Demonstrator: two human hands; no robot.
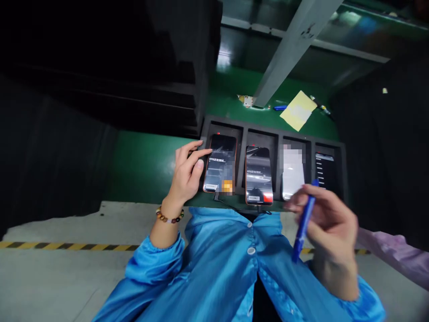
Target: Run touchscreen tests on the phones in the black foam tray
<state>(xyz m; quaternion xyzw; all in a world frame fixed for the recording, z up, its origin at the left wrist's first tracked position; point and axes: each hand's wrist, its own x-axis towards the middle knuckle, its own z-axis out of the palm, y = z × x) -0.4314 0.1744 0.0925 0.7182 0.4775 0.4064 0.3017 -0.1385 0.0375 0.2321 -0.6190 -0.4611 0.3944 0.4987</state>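
My left hand (187, 170) is open beside the leftmost phone (219, 163), with its index fingertip at the phone's left edge and the fingers stretched out. I cannot tell whether the fingertip presses on it. That phone's dark screen carries white text, and a black cable plugs in at its lower end. My right hand (330, 219) is closed around a blue marker pen (304, 228), slightly blurred. To the left of that hand lies a second phone (259, 174) with a dark screen. A third phone (293, 179) with a white screen and a dark-screened phone (324, 170) lie just beyond it.
The phones lie in a dark compartment tray (244, 134) on a green table (140, 165). Behind it are a yellow paper (298, 110), a blue pen (280, 108) and a grey post (284, 56). A pink sleeve (395, 252) of another person reaches in at right.
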